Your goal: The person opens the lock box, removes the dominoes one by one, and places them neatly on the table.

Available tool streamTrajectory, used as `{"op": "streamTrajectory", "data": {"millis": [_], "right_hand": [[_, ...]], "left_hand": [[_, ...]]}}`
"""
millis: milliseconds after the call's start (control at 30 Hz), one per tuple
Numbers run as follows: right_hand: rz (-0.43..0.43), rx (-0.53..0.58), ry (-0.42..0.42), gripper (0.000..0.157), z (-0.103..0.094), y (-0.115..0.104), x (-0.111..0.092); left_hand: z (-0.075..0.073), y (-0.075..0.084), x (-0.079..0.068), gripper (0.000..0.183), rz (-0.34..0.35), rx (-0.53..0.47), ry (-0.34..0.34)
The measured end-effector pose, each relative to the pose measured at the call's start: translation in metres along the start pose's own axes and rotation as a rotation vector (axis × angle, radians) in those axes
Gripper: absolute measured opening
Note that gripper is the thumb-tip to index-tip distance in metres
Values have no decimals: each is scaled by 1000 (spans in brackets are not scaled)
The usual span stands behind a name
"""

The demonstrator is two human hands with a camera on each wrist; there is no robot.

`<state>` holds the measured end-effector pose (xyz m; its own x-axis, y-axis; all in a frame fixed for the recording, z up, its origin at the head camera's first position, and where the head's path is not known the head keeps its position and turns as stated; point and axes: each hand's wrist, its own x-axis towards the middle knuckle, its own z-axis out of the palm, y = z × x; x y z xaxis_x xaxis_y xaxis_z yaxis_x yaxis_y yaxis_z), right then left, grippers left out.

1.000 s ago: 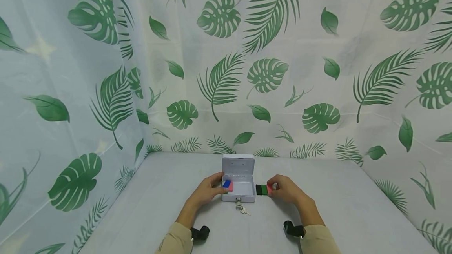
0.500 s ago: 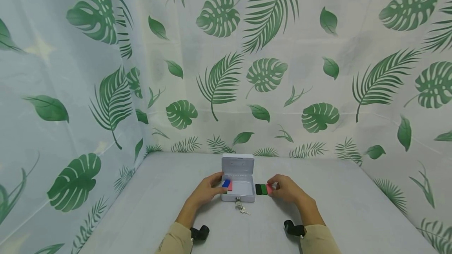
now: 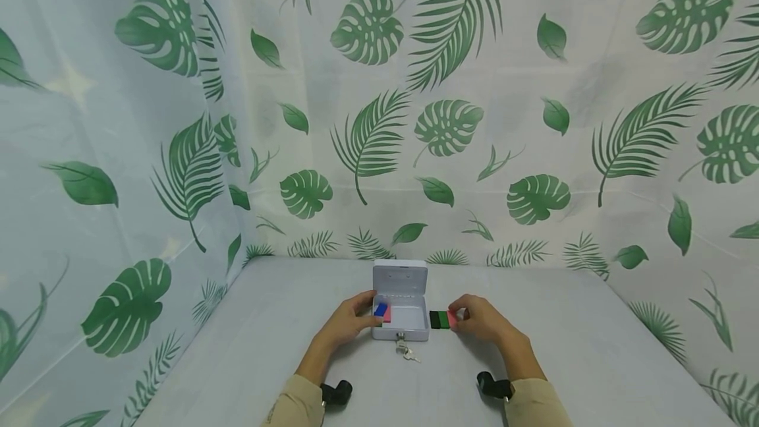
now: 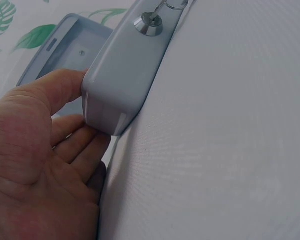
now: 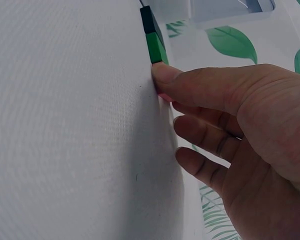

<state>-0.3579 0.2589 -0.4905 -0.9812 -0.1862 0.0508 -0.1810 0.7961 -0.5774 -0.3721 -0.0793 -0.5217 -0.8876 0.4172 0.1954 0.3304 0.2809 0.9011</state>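
Observation:
A small light-grey metal cash box (image 3: pixel 418 334) stands with its lid (image 3: pixel 400 278) raised. My left hand (image 3: pixel 346 321) holds its left wall, thumb on the rim and fingers along the outside in the left wrist view. Inside at the left lie a blue block (image 3: pixel 381 309) and a pink block (image 3: pixel 387 314), with a sliver of green below. Right of the box, a black block (image 3: pixel 435 319), a green block (image 3: pixel 443 319) and another pink block (image 3: pixel 452 319) sit in a row. My right hand (image 3: pixel 483 319) pinches that outer pink block, mostly hidden by the thumb in the right wrist view.
Keys (image 3: pixel 409 352) hang from the lock (image 4: pixel 149 24) on the box front and reach the table. The pale table (image 3: pixel 391 394) runs back to a leaf-printed curtain (image 3: pixel 379 150), which also closes off the left side.

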Motion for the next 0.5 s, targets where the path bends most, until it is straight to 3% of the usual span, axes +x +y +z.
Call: {"op": "streamTrajectory", "data": {"millis": [500], "right_hand": [[2,9,-9,38,-1,-1,0]], "left_hand": [[0,-2,1,70,-6,24,-3]]}}
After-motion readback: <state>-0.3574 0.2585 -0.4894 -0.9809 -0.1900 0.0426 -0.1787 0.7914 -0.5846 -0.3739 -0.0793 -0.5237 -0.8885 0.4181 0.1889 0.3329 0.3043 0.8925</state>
